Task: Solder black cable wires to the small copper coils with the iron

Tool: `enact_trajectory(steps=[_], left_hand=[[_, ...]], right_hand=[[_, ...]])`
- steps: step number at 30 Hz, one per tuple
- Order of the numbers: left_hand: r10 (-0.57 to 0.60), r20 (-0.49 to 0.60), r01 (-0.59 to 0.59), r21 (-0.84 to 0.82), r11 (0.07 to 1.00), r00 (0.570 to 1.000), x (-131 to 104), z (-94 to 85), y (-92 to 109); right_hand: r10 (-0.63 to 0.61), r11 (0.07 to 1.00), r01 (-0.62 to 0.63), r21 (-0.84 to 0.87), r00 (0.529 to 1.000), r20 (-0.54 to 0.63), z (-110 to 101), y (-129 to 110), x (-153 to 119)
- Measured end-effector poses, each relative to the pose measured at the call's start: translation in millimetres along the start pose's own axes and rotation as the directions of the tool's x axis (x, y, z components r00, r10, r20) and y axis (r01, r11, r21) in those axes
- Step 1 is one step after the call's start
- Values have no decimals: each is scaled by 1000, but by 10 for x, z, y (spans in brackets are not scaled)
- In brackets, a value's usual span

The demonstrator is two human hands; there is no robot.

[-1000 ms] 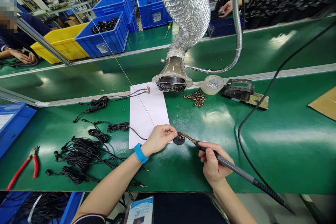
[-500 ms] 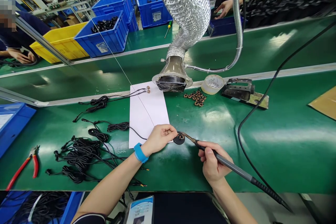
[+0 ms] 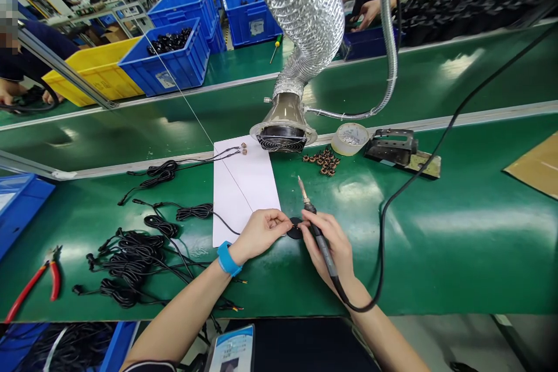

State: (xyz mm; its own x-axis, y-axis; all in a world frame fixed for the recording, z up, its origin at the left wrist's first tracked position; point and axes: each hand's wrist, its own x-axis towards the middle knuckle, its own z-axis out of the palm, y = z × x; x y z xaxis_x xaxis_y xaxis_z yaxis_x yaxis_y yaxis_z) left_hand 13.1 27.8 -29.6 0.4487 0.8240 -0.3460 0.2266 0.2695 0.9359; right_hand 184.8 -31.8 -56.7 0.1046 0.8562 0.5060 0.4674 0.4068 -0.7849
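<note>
Near the lower middle of the frame, on the green table (image 3: 457,232), the left hand (image 3: 261,231) pinched the edge of a small black disc (image 3: 295,228) with its fingertips. It wore a blue wristband (image 3: 228,258). The disc lay flat on the table, just right of a white sheet (image 3: 244,186).

Touching the disc from the right, the right hand (image 3: 329,244) was closed around a soldering iron (image 3: 316,229), held like a pencil. Its metal tip pointed up and away (toward the top of the frame), clear of the disc. A black cord (image 3: 405,186) looped from the iron toward the upper right.

Left of the sheet lay bundles of black cables (image 3: 131,256), and red pliers (image 3: 32,282) lay at the far left. Above the sheet hung a silver hose with a fan mouth (image 3: 282,133). Beside it were small copper coils (image 3: 325,161) and a tape roll (image 3: 350,138).
</note>
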Motion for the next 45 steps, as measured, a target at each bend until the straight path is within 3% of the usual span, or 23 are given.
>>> enact_trajectory(steps=[8, 17, 27, 32, 38, 42, 45], left_hand=[[32, 46, -29, -59, 998, 998, -3, 4, -21], [-11, 70, 12, -20, 1000, 998, -43, 17, 68], [-3, -21, 2, -56, 998, 1000, 1, 92, -78], [-31, -62, 28, -55, 998, 998, -4, 111, -77], [-29, -93, 26, -35, 999, 995, -11, 111, -142], [-25, -97, 25, 2, 1000, 995, -25, 120, -177], [-23, -107, 25, 24, 999, 994, -37, 130, -171]], right_hand=[[-51, 998, 54, -29, 993, 107, 107, 14, 26], [-97, 987, 100, -125, 995, 23, 120, 5, -13], [-134, 978, 133, -163, 991, 6, 106, -37, -62], [-117, 982, 98, -164, 987, -114, -35, -28, -159], [65, 997, -75, -27, 960, -271, -237, 2, -446], [39, 999, -39, 5, 939, -342, -258, 36, -574], [2, 1000, -2, -1, 943, -332, -246, 48, -586]])
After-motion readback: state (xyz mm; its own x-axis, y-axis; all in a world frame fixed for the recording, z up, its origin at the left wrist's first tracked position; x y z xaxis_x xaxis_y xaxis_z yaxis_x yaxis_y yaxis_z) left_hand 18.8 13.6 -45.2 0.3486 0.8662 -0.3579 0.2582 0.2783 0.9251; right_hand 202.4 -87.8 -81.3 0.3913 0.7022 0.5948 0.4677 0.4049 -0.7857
